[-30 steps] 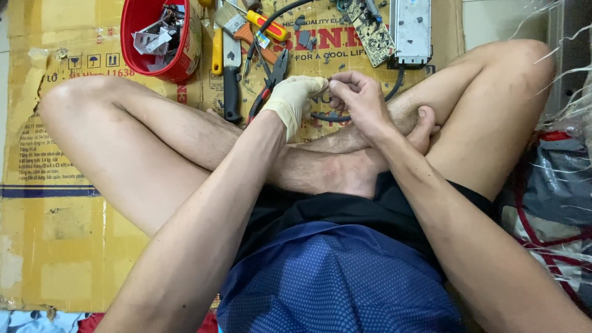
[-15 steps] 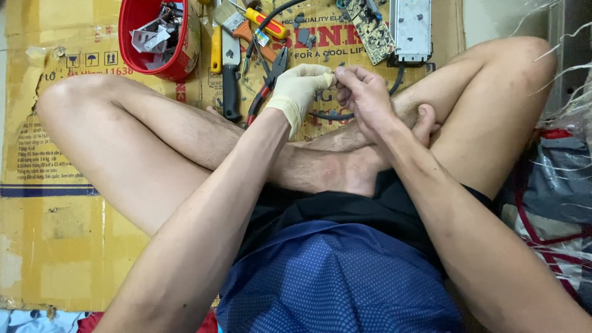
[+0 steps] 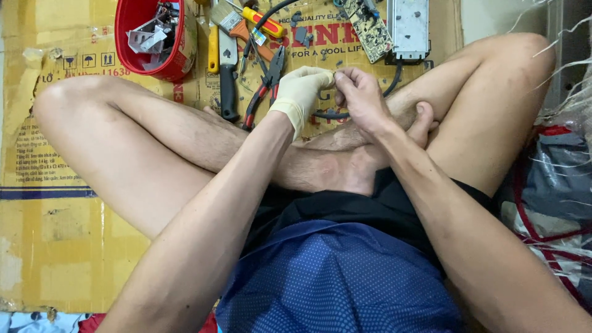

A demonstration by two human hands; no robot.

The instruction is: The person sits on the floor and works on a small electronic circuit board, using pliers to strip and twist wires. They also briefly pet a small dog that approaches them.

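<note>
A flattened yellow-brown cardboard sheet (image 3: 61, 246) covers the floor under the person, who sits cross-legged on it. At its top edge a grey metal power-supply case (image 3: 407, 24) lies beside a green bare circuit board (image 3: 368, 26) studded with components. To the left stands a round red plastic tub (image 3: 161, 52), which holds a heap of bent grey metal scraps and small dark parts. Between tub and board lie hand tools: a yellow-handled tool (image 3: 213, 52), a black-handled scraper (image 3: 229, 86), a flat paintbrush (image 3: 227, 17), an orange-and-yellow screwdriver (image 3: 262, 22) and red-and-black-handled pliers (image 3: 265, 86).

A black cable (image 3: 330, 113) curves across the cardboard just below the hands. The left hand (image 3: 300, 91), in a cream rubber glove, and the bare right hand (image 3: 361, 98) meet above the crossed shins, fingertips touching. Both are curled nearly closed, thumb and forefinger pinching a very small piece (image 3: 333, 77) between them; what it is cannot be told.
</note>
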